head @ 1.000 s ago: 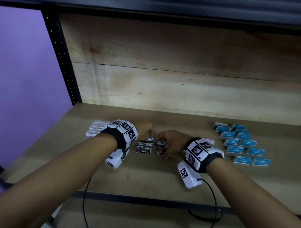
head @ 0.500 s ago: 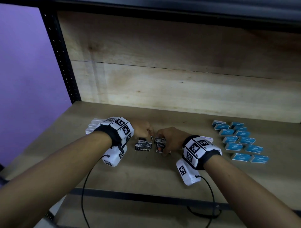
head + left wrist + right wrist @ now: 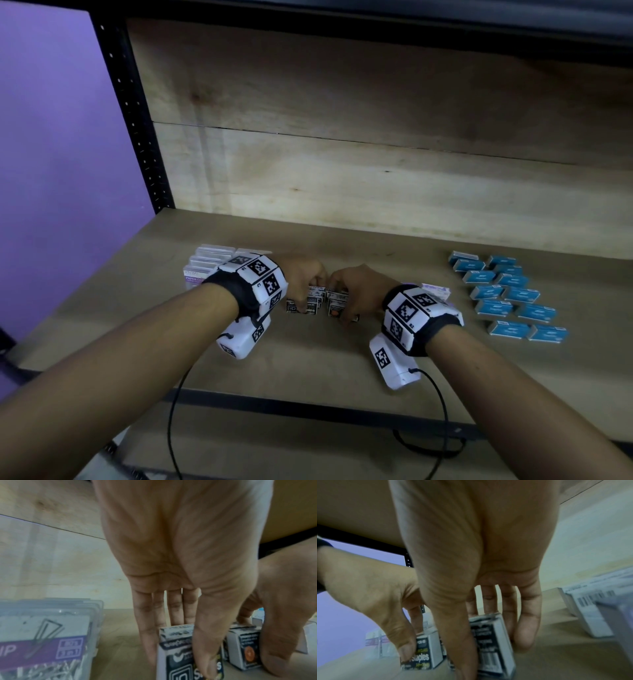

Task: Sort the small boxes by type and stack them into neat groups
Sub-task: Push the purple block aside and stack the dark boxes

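Observation:
Two short stacks of black-and-white staples boxes stand side by side at the shelf's middle front. My left hand (image 3: 305, 279) grips the left stack (image 3: 306, 301) between thumb and fingers; the left wrist view shows the thumb down its printed face (image 3: 178, 655). My right hand (image 3: 352, 289) grips the right stack (image 3: 337, 303) the same way, thumb in front and fingers behind, as the right wrist view shows (image 3: 493, 639). The two hands nearly touch above the boxes.
Clear paper-clip cases (image 3: 209, 265) with purple labels are grouped at the left. Several blue boxes (image 3: 507, 294) lie in two rows at the right. White boxes (image 3: 435, 291) sit just behind my right wrist. A wooden back wall and black upright (image 3: 137, 130) bound the shelf.
Both hands have stayed on the staples stacks and shifted slightly, drawing closer together. Nothing else on the shelf has moved.

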Demonstrator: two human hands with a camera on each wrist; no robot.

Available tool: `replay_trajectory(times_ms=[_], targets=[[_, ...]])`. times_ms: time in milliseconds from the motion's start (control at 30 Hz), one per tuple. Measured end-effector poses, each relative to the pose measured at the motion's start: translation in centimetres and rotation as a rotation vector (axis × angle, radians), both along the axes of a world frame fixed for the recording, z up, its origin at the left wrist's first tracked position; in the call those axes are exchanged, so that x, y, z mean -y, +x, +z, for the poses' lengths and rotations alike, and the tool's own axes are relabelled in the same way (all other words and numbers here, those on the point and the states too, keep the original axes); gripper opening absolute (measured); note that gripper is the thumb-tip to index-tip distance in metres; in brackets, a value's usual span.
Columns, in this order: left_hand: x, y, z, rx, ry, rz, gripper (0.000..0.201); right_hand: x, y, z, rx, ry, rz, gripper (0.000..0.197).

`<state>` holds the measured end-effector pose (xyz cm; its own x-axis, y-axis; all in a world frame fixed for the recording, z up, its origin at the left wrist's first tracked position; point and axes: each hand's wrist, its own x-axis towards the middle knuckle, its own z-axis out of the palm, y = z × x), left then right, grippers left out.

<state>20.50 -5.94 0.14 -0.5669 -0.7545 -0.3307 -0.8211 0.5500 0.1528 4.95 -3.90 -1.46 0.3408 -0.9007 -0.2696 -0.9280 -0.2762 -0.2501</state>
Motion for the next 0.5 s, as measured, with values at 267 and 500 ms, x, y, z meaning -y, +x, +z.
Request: replay_trajectory(times_ms=[267,500], targets=[[-0.66,0.43,-0.22,-0.071,-0.038,0.029,0.049,0.02,0.14,-0.17,-0.004,-0.080,0.020,0.048],[-1.09,1.00,-0.24,-0.051,-0.033,0.047,0.050,-0.06,-0.41,0.25,-0.022,-0.016,-0.013,0.059]])
